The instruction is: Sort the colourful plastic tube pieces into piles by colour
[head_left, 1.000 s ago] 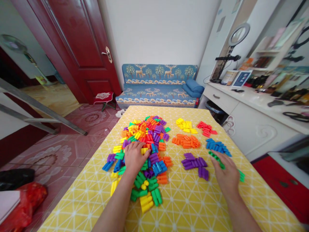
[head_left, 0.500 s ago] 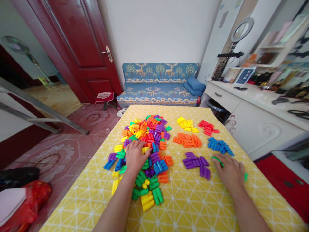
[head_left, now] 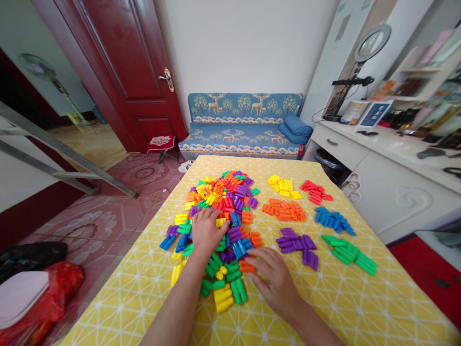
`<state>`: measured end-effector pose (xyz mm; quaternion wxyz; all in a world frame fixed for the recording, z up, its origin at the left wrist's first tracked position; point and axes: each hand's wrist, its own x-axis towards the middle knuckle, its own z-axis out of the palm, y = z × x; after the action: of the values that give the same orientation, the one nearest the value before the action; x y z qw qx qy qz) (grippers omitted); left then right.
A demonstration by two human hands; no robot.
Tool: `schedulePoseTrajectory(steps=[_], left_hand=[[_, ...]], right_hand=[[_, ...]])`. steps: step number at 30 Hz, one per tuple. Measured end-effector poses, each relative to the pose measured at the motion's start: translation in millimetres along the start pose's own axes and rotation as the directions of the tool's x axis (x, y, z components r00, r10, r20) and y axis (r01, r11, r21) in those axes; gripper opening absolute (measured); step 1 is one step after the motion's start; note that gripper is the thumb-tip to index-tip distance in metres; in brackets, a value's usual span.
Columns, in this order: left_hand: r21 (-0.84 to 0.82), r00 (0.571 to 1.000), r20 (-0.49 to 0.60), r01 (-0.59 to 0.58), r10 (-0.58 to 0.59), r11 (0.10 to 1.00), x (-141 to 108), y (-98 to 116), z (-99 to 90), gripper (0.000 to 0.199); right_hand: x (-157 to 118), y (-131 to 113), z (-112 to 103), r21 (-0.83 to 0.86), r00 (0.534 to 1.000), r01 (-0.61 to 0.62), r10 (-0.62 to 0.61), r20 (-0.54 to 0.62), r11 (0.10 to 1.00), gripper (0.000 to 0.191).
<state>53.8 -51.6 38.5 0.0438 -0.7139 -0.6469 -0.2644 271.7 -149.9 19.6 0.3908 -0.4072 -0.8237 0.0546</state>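
Note:
A mixed pile of plastic building blocks (head_left: 225, 202) in several colours covers the left half of the table. My left hand (head_left: 208, 234) lies on the pile, its thumb and fingers apart beside a yellow block (head_left: 221, 222). At the pile's right edge, my right hand (head_left: 275, 281) has its thumb and fingers apart around the end of an orange block (head_left: 247, 266); whether they touch it I cannot tell. Further right lie groups sorted by colour: purple blocks (head_left: 293, 241), green blocks (head_left: 347, 252), blue blocks (head_left: 333, 220), orange blocks (head_left: 283, 210), yellow blocks (head_left: 284, 186) and red blocks (head_left: 316, 191).
The table wears a yellow patterned cloth (head_left: 273, 323). Behind it stands a blue sofa (head_left: 245, 129). A white dresser (head_left: 389, 178) is on the right, and a metal ladder-like frame (head_left: 90, 168) leans at the left.
My right hand has moved left from the green blocks to the pile's edge, leaving the green group uncovered. My left hand stays on the pile. The view has shifted slightly.

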Motion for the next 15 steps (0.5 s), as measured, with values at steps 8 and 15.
schedulePoseTrajectory(steps=[8, 15], left_hand=[[-0.008, 1.0, 0.002, -0.003, 0.003, 1.0, 0, 0, -0.9, 0.03], [-0.01, 1.0, 0.001, -0.004, 0.004, 1.0, 0, 0, -0.6, 0.03]], right_hand=[[18, -8, 37, -0.179, 0.987, -0.097, 0.118, 0.111, 0.979, 0.056], [14, -3, 40, -0.09, 0.999, -0.049, 0.05, 0.011, 0.995, 0.037]])
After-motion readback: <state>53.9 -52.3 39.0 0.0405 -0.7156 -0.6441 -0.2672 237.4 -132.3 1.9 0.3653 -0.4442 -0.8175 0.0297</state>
